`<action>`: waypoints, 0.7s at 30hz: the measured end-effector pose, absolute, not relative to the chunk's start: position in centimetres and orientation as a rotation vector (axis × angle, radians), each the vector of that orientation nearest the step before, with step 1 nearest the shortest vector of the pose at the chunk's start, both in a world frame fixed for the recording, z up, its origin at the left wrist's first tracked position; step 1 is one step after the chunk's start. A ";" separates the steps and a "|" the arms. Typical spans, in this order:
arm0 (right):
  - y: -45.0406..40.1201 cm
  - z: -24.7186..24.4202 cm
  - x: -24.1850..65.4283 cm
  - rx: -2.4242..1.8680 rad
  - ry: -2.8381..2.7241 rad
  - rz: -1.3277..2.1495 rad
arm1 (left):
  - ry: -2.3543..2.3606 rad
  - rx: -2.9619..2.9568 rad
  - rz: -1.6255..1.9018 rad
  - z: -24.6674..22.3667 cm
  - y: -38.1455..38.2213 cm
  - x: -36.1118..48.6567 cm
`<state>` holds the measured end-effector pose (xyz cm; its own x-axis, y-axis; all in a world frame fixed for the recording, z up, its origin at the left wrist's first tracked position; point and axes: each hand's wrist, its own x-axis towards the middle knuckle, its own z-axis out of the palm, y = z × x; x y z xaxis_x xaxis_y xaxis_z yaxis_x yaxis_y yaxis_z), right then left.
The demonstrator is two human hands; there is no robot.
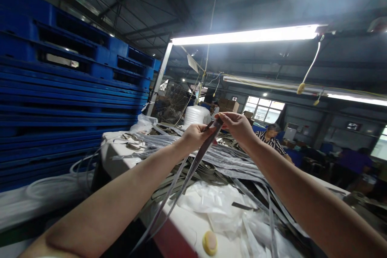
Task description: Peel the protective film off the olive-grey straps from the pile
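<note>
Both my hands are raised over a table heaped with long flat strips. My left hand [195,135] pinches a dark grey strip [203,150] close to its upper end. On the same strip's end, my right hand [236,124] grips with thumb and fingers, a little higher and to the right. From my hands the strip runs down to the lower left, past the table's front edge. Beneath them lies a pile of similar strips [232,159], many with a pale, shiny look. The strip's exact material cannot be made out.
Crumpled white plastic [208,197] and a yellow oval object [209,243] lie on the white table [193,223]. Tall blue pallets [75,100] stand at the left. Across the table is a person in a striped shirt [272,142]. A tube light [248,36] hangs overhead.
</note>
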<state>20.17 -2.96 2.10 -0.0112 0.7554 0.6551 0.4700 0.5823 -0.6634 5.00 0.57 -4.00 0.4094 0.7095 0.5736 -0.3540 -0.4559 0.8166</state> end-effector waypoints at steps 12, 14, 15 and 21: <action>-5.6 -2.7 18.6 -1.110 -1.950 0.996 | 0.435 1.407 1.471 -4.2 0.9 4.5; -5.7 -5.8 17.1 -1.155 -2.006 1.198 | 0.468 1.413 1.498 -4.5 0.3 5.3; -5.7 -7.4 16.2 -1.165 -1.988 1.260 | 0.471 1.424 1.496 -4.8 -0.1 5.8; -5.4 -11.0 14.2 -1.150 -1.719 1.369 | 0.387 1.563 1.449 -6.3 -1.1 5.6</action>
